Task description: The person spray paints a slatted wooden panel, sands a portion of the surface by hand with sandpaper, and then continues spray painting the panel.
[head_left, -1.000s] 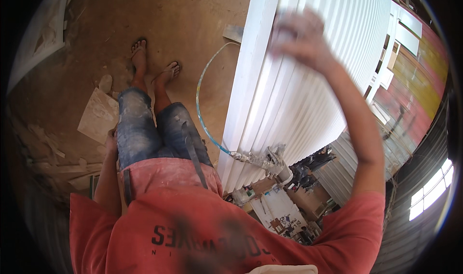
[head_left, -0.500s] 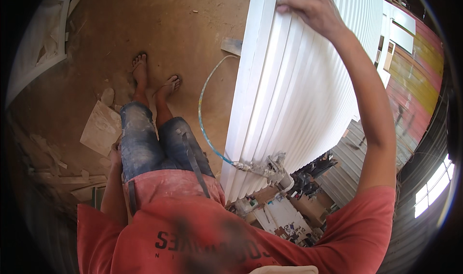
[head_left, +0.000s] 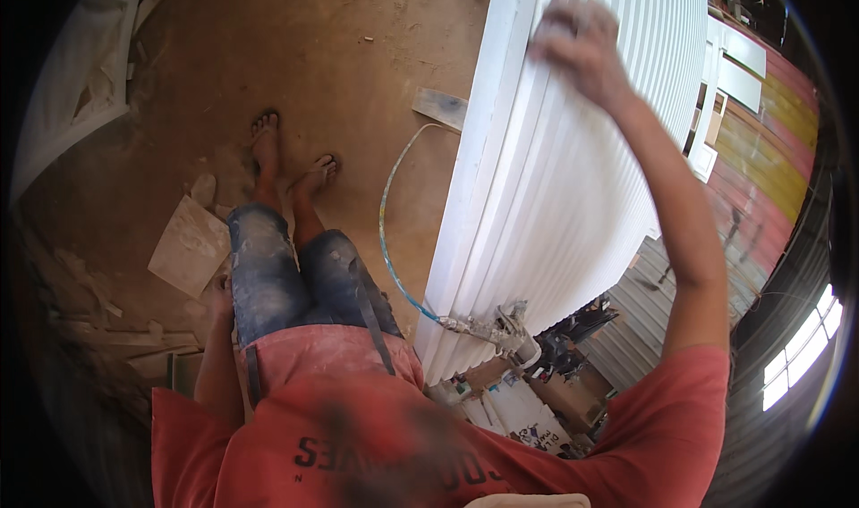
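Observation:
My right hand (head_left: 577,50) is over the far part of a large white ribbed panel (head_left: 555,177), near its long left border. Its fingers are curled and blurred by motion, so whether something small is in them or whether they touch the ribs does not show. My left hand (head_left: 221,295) hangs low beside my left thigh, mostly in shadow, its fingers hard to make out. A paint-crusted spray gun (head_left: 510,334) is at the panel's near end, with neither hand on it. From it a thin blue-and-pale hose (head_left: 383,231) curves away to the left.
A short board (head_left: 440,107) lies on the brown dusty floor (head_left: 358,70) beside the panel. A dusty flat sheet (head_left: 188,247) and scraps are left of my legs. Cluttered boxes and papers (head_left: 519,408) lie beyond the panel's near end. White pieces (head_left: 741,65) stand farther right.
My right hand has come a little nearer to me along the panel's left border. The whole view has shifted slightly. My left hand stays by the thigh, and the spray gun keeps its place.

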### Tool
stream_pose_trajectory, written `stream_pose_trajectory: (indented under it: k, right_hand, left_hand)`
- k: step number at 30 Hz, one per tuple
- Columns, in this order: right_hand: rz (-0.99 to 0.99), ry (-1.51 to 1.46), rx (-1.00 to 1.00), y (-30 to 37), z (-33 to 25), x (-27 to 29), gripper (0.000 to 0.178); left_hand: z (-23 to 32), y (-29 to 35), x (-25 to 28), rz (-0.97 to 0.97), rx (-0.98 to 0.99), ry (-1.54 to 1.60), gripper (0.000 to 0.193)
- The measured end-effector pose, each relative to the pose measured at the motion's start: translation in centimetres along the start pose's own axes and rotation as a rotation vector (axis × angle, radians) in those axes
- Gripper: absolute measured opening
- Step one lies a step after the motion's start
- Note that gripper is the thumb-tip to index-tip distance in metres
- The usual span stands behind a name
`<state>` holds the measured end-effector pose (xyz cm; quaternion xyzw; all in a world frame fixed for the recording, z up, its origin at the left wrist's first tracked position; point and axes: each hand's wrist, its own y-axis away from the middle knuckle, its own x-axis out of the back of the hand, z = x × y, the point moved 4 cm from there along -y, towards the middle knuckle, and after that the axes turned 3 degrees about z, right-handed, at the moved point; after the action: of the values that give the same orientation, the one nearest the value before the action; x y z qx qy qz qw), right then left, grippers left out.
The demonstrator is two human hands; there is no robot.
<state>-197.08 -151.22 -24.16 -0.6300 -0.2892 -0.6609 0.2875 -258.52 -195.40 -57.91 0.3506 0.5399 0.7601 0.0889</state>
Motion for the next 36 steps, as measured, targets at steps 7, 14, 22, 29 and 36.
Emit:
stream_pose_trajectory:
  k: [7,14,22,29,36]
  right_hand:
    - [-0.079,-0.078,0.174,2.2,-1.7,0.0,0.013]
    - [0.053,-0.117,0.031,1.7,-1.6,-0.9,0.016]
    - [-0.042,0.033,0.01,-3.5,3.9,0.8,0.011]
    - [-0.176,-0.437,0.033,5.4,-11.0,0.6,0.015]
    - [-0.014,-0.016,-0.057,-0.3,7.0,4.8,0.019]
  left_hand:
    - [2.1,0.6,1.2,-0.068,0.063,0.101,0.043]
    - [2.4,-0.2,0.5,-0.049,0.071,0.066,0.048]
    - [0.4,-3.0,-0.9,-0.072,0.01,-0.04,0.049]
    - [0.1,-3.5,-1.7,-0.044,0.016,-0.024,0.048]
    - [0.3,-5.5,-1.8,-0.086,-0.085,-0.092,0.046]
